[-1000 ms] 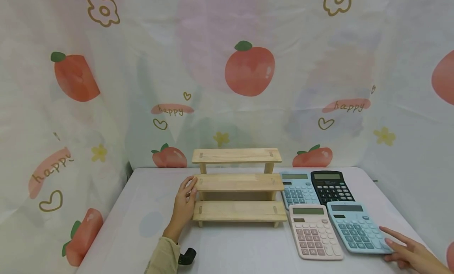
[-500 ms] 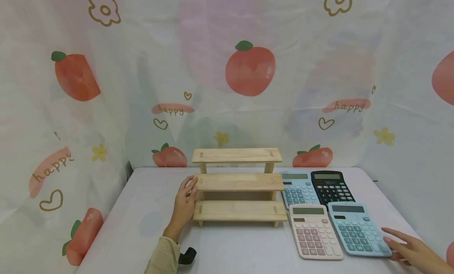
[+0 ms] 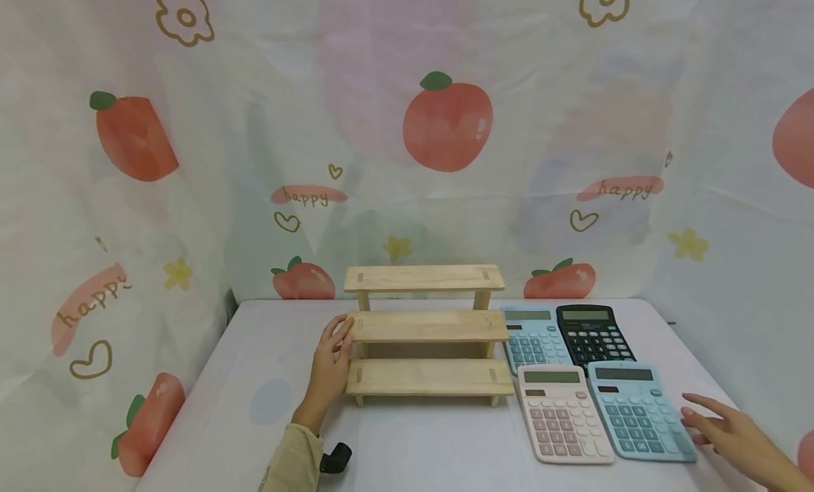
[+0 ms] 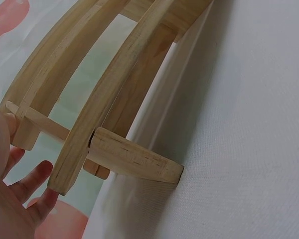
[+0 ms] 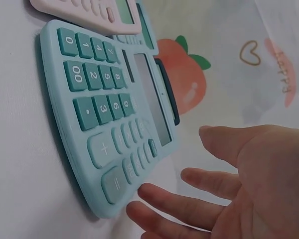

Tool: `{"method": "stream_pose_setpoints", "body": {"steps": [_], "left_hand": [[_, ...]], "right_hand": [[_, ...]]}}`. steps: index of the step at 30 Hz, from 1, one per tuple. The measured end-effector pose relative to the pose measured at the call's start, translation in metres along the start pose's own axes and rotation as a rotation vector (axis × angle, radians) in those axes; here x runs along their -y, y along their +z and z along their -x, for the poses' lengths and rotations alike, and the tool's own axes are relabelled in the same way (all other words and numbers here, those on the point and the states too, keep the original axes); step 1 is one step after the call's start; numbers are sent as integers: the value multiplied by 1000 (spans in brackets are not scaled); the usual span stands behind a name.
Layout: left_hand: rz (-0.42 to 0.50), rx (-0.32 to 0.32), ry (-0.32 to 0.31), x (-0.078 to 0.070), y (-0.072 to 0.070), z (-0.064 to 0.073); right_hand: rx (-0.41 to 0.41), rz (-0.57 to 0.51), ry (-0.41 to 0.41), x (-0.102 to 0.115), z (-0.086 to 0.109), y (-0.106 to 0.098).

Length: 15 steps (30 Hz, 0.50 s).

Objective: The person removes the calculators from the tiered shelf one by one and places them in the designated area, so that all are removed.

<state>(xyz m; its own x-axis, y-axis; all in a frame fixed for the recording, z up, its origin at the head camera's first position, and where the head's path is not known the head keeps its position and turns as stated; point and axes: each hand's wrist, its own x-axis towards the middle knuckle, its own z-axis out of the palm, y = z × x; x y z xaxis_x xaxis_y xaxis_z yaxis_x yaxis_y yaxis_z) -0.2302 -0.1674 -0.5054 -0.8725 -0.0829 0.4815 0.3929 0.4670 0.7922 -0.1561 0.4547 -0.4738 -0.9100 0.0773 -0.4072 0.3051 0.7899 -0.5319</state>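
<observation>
A three-tier wooden display stand (image 3: 429, 377) stands upright on the table. My left hand (image 3: 328, 368) touches its left end at the middle shelf; in the left wrist view the fingers (image 4: 37, 177) are spread beside the shelf ends, not wrapped round them. To the right, several calculators lie face up: a pink one (image 3: 564, 414), a light blue one (image 3: 639, 411) beside it, another blue one (image 3: 537, 340) and a black one (image 3: 594, 336) behind. My right hand (image 3: 738, 435) is just off the front blue calculator's right edge, fingers loosely extended and holding nothing.
A short black curved object (image 3: 335, 459) lies by the left sleeve (image 3: 294, 453) at the front. Printed cloth (image 3: 445, 216) with fruit patterns hangs behind and at both sides of the white table (image 3: 420, 449). The stand's right end is close to the rear blue calculator.
The front blue calculator's lower end has swung slightly left, towards the pink one. My right hand has come off its edge and lifted a little. The left hand and stand have not moved.
</observation>
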Motion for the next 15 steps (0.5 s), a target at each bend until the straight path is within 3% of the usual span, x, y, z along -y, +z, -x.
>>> {"method": "stream_pose_setpoints", "body": {"steps": [5,15], "left_hand": [[-16,-10,12,2,0,-2],[-32,-29,40,4,3,0]], "right_hand": [[-93,-19,-6,10,-3,2],[-320,-67,-161,43,-4,13]]}}
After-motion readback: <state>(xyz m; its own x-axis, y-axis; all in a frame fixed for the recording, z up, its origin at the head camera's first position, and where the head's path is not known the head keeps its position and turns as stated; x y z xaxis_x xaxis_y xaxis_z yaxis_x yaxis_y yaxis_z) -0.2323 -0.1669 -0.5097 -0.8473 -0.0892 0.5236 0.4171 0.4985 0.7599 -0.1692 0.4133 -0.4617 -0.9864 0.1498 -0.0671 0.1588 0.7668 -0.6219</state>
